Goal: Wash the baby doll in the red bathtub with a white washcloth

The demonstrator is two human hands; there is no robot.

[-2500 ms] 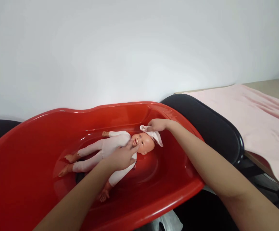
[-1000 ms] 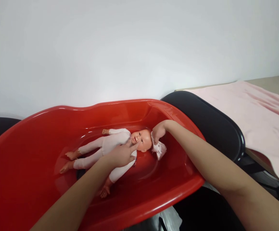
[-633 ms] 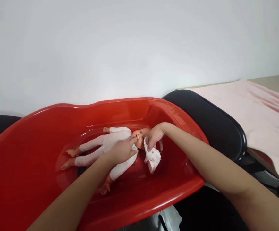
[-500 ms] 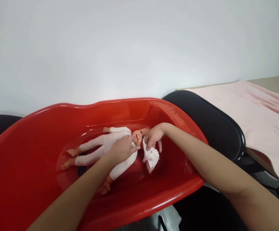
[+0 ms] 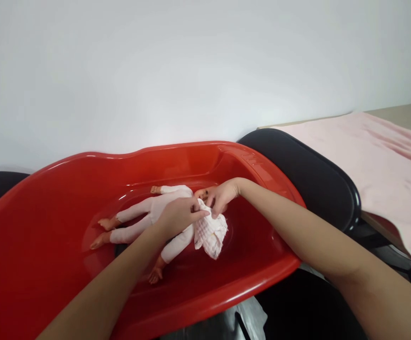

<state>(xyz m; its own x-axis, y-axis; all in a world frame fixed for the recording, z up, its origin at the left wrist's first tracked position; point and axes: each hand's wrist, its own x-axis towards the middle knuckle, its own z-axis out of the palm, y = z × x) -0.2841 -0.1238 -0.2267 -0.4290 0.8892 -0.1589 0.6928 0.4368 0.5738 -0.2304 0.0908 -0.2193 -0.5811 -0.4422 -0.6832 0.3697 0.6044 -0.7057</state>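
A baby doll with a white cloth body lies on its back in a red baby bathtub, feet to the left and head to the right. Over the doll's chest, my left hand pinches the near edge of a crumpled white-pink washcloth beside the doll's neck. My right hand grips the same cloth from above with bent fingers and partly covers the doll's head. The cloth hangs down beside the doll's shoulder, between the two hands.
A black chair or stool top stands against the tub's right end. Beyond it a pink towel covers a table. Another black surface shows at the far left. A white wall rises behind the tub.
My right hand has moved left with the washcloth, bringing it against the doll's head and shoulder. My left hand's fingers now meet the cloth's edge.
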